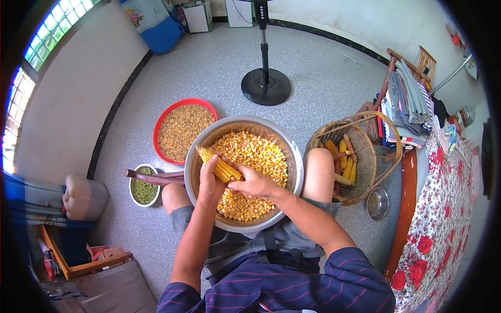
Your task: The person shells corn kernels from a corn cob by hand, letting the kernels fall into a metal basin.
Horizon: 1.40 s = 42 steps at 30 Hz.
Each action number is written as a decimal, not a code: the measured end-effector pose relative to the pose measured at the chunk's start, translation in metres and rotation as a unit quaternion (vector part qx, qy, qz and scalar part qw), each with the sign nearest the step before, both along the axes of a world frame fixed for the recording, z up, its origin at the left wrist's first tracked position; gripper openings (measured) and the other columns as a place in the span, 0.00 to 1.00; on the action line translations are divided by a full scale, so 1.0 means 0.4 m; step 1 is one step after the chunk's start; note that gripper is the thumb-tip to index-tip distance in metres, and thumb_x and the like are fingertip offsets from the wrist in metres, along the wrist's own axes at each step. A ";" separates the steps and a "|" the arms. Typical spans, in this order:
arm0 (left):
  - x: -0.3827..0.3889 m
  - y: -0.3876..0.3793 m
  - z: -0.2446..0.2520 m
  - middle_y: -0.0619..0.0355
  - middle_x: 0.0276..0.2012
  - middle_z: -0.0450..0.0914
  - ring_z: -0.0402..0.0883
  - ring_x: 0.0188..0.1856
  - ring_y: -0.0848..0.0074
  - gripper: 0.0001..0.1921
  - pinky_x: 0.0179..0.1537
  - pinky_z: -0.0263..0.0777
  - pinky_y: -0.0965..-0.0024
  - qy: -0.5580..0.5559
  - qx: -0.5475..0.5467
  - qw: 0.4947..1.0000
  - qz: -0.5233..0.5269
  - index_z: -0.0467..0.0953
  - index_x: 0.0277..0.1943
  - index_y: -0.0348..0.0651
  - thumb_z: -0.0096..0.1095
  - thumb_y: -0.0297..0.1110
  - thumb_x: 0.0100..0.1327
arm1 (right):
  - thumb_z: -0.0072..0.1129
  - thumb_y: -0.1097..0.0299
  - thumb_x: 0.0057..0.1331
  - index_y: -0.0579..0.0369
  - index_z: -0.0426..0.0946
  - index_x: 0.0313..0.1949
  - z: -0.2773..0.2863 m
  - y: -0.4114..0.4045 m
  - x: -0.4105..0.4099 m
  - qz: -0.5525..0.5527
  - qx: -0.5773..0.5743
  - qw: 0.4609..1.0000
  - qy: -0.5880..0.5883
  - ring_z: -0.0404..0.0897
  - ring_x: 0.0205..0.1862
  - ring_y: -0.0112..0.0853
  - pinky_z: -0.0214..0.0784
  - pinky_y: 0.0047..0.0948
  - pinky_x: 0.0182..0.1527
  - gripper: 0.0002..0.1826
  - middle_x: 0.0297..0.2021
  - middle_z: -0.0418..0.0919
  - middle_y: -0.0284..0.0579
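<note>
An ear of dried yellow corn (220, 164) is gripped between my two hands above a wide metal basin (294, 156). My left hand (209, 180) wraps the cob from the left, thumb along its side. At the cob's lower right end, my right hand (252, 180) has its fingers on the kernels. The cob's narrow end points up and left. Loose yellow kernels (258, 148) cover the bottom of the basin, which sits at my lap between my knees. Parts of my fingers are hidden behind the cob.
To the right stands a woven basket (368, 156) with several corn cobs (346, 158). Beside it is a small metal bowl (377, 203). A red tray of grain (186, 129), a bowl of green pieces (145, 187) and a wooden bar (156, 177) lie left. Ahead stands a black fan base (266, 88).
</note>
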<state>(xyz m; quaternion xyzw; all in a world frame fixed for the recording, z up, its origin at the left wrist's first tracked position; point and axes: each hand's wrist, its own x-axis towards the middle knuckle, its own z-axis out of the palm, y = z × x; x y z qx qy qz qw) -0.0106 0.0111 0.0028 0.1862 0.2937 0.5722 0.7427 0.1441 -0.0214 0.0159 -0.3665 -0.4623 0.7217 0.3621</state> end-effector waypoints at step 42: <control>-0.008 0.003 0.000 0.56 0.42 0.74 0.76 0.47 0.69 0.21 0.53 0.73 0.62 -0.036 0.058 0.998 0.004 0.65 0.58 0.46 0.63 0.36 0.65 | 0.72 0.65 0.58 0.61 0.63 0.57 -0.030 -0.001 0.002 -0.052 0.053 0.988 -0.132 0.77 0.35 0.25 0.71 0.23 0.35 0.32 0.37 0.77 0.43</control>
